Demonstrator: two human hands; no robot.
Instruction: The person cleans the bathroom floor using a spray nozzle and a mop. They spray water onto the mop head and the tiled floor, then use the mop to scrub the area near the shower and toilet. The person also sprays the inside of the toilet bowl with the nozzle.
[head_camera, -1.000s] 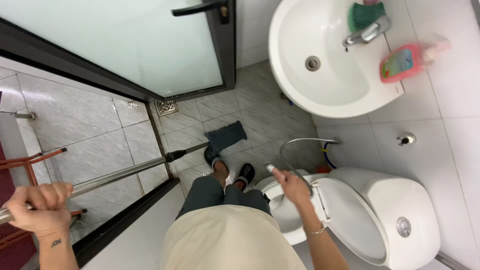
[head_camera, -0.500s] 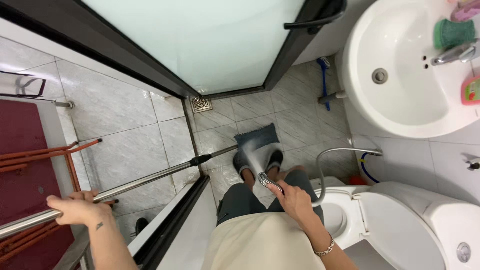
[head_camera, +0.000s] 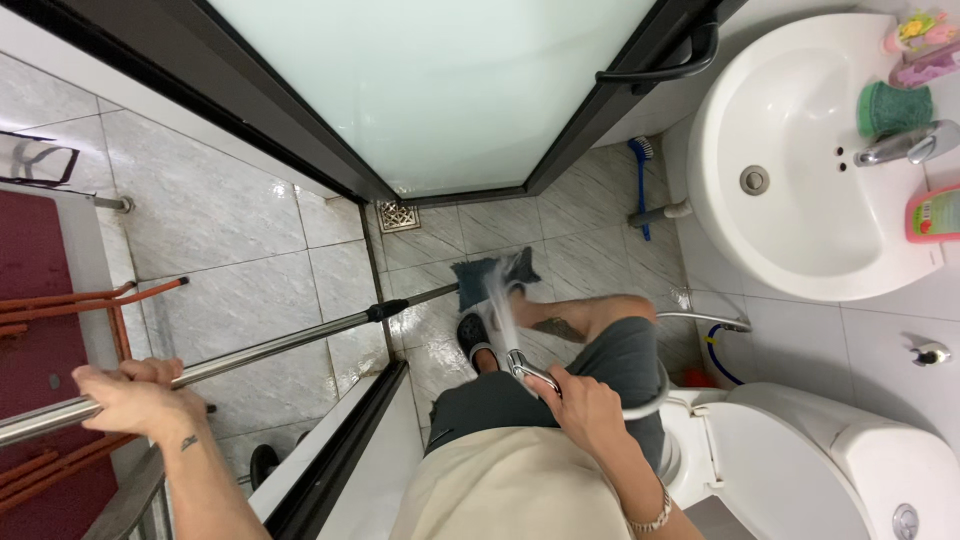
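My left hand (head_camera: 140, 398) grips the metal pole of a mop (head_camera: 290, 345); the pole runs across the tiled floor to a dark blue mop head (head_camera: 478, 280) lying near my feet. My right hand (head_camera: 580, 405) is closed on a chrome spray nozzle (head_camera: 525, 368) with a metal hose (head_camera: 700, 320) curving off to the right. Water jets from the nozzle toward the mop head. My lifted right leg (head_camera: 590, 320) is bent above the floor, and a dark shoe (head_camera: 472, 335) shows on my other foot.
A white toilet (head_camera: 800, 460) stands at the lower right. A white sink (head_camera: 800, 150) with a tap, green cup and bottles is at the upper right. A frosted glass door (head_camera: 430, 80) fills the top. A floor drain (head_camera: 398, 215) and blue brush (head_camera: 640, 180) lie beyond.
The view has swung left and the sink has shifted in frame. My right hand has brought the spray nozzle in front of me, and water now sprays onto the mop head. My right leg has lifted.
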